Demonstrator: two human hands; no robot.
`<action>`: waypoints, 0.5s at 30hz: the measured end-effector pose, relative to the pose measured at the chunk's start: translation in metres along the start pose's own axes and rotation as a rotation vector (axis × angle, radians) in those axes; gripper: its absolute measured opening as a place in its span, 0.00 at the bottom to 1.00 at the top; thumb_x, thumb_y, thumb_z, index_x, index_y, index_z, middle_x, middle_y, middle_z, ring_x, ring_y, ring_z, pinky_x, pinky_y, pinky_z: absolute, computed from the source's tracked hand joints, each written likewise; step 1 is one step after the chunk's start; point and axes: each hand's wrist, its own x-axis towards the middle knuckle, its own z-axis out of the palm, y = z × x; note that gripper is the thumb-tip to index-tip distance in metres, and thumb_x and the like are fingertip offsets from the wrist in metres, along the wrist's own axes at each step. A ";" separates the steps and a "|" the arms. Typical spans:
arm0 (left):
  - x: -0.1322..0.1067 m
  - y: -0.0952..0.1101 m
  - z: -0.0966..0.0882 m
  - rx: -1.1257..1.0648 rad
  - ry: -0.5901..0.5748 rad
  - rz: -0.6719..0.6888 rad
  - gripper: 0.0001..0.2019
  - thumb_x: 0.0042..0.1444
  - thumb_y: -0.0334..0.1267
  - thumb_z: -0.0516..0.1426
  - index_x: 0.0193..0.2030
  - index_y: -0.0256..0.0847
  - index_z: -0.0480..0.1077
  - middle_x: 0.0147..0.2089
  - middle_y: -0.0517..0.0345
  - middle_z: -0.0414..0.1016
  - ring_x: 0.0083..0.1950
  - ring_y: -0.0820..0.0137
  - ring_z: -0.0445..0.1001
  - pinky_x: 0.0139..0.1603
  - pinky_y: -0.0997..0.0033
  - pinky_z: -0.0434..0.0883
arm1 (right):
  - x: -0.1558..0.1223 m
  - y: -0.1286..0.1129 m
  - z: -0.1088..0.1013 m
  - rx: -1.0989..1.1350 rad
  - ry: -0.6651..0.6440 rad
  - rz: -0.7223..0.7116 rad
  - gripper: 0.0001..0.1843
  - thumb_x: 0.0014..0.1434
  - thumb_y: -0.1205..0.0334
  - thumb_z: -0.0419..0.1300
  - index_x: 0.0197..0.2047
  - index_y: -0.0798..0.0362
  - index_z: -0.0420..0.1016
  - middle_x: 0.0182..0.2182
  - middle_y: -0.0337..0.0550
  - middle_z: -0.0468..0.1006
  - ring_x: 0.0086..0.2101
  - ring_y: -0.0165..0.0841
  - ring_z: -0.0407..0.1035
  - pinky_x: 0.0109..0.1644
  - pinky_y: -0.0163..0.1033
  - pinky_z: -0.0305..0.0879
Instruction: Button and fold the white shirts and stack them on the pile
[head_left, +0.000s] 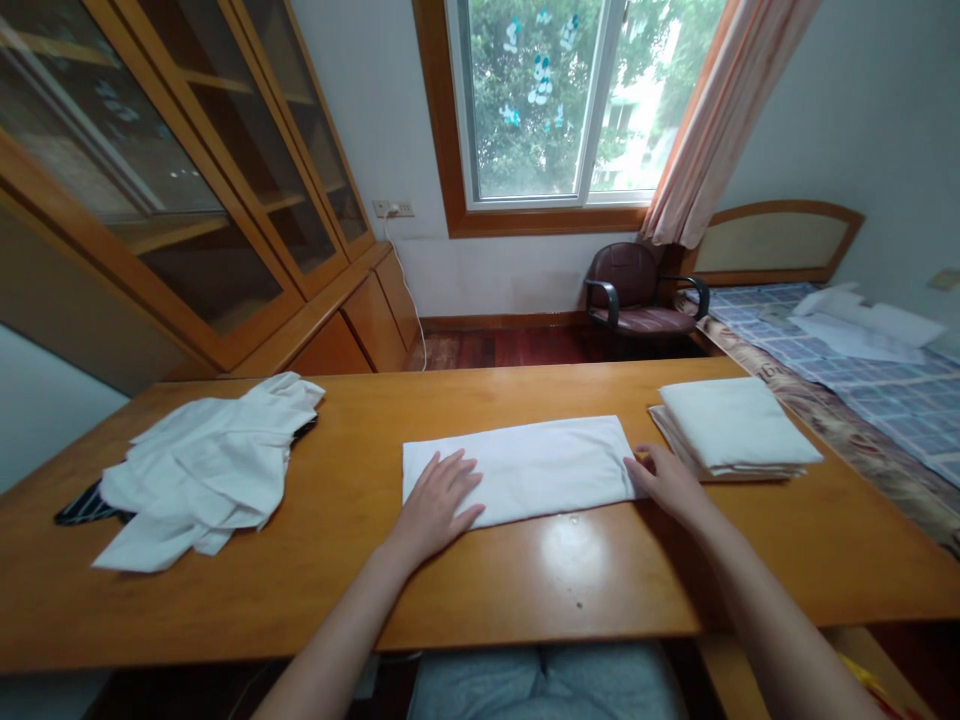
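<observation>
A white cloth, folded into a long flat strip, lies across the middle of the wooden table. My left hand rests on its left end, palm down with the fingers spread. At the strip's right end, my right hand pinches the edge between thumb and fingers. Just beyond that hand sits a stack of folded white cloths, with a beige layer showing underneath. Over on the left lies a crumpled heap of white cloth, and a dark striped fabric sticks out from under it.
Behind the table stand a glass-fronted wooden cabinet on the left and a maroon armchair below the window. A bed with a checked cover runs along the right side, with white material lying on it.
</observation>
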 end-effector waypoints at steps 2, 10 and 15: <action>-0.005 0.009 -0.008 -0.056 -0.041 0.073 0.18 0.60 0.49 0.58 0.53 0.43 0.71 0.61 0.48 0.71 0.69 0.56 0.61 0.72 0.45 0.55 | -0.007 0.002 -0.006 0.131 -0.110 0.064 0.24 0.55 0.47 0.59 0.49 0.55 0.69 0.33 0.47 0.78 0.34 0.40 0.73 0.40 0.43 0.68; -0.027 -0.005 -0.008 -0.048 -0.036 0.047 0.12 0.55 0.27 0.55 0.44 0.42 0.70 0.53 0.50 0.74 0.57 0.61 0.72 0.63 0.52 0.69 | -0.017 0.017 -0.010 0.439 -0.232 0.094 0.23 0.42 0.56 0.66 0.41 0.51 0.66 0.28 0.37 0.74 0.30 0.35 0.70 0.36 0.38 0.65; -0.036 -0.020 -0.008 -0.044 0.030 0.048 0.12 0.57 0.26 0.52 0.44 0.41 0.70 0.50 0.50 0.76 0.56 0.63 0.73 0.63 0.54 0.69 | -0.020 0.006 -0.008 0.438 -0.243 0.081 0.21 0.43 0.55 0.64 0.40 0.51 0.65 0.25 0.34 0.74 0.27 0.33 0.68 0.34 0.38 0.62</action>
